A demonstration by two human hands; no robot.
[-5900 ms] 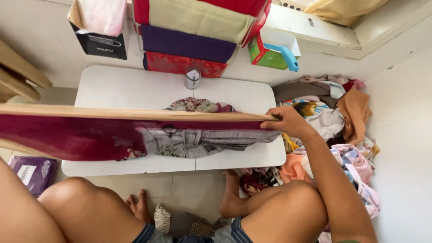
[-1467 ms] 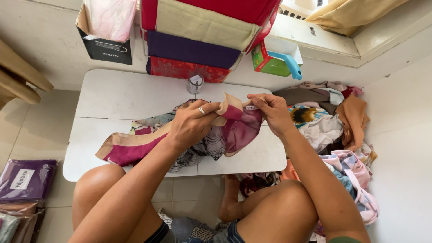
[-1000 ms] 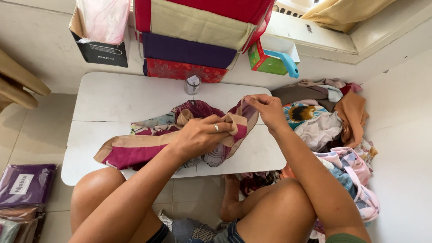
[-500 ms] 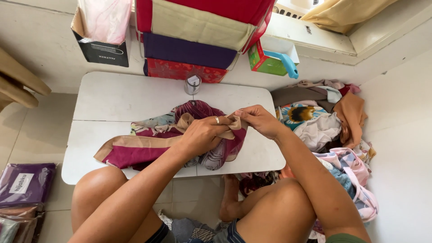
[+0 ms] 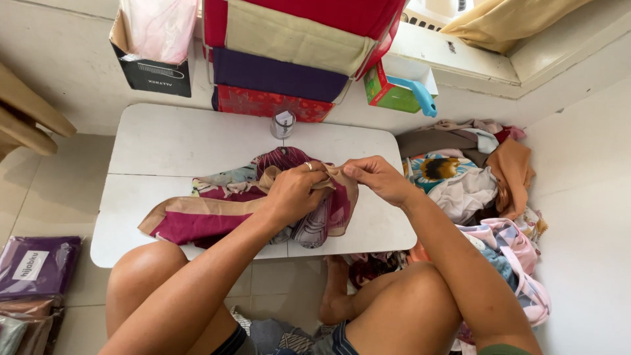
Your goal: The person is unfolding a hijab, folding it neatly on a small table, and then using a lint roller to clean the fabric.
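A maroon scarf with a tan border [image 5: 197, 220] lies bunched across the low white table [image 5: 171, 141]. My left hand [image 5: 296, 194], with a ring on one finger, grips a gathered part of the scarf at the table's middle. My right hand [image 5: 374, 177] pinches the tan edge right beside it, and the two hands almost touch. Other patterned cloth [image 5: 223, 179] lies under and behind the scarf.
A small metal can [image 5: 283, 123] stands at the table's far edge. Stacked fabric cases [image 5: 282, 72] and a green box [image 5: 388, 92] sit behind it. A heap of clothes [image 5: 473, 177] fills the floor at the right. Packaged cloth [image 5: 33, 269] lies at the left.
The scarf was stretched wide earlier; it is now gathered on the table. My hands have come together at its tan edge and dropped closer to the table.
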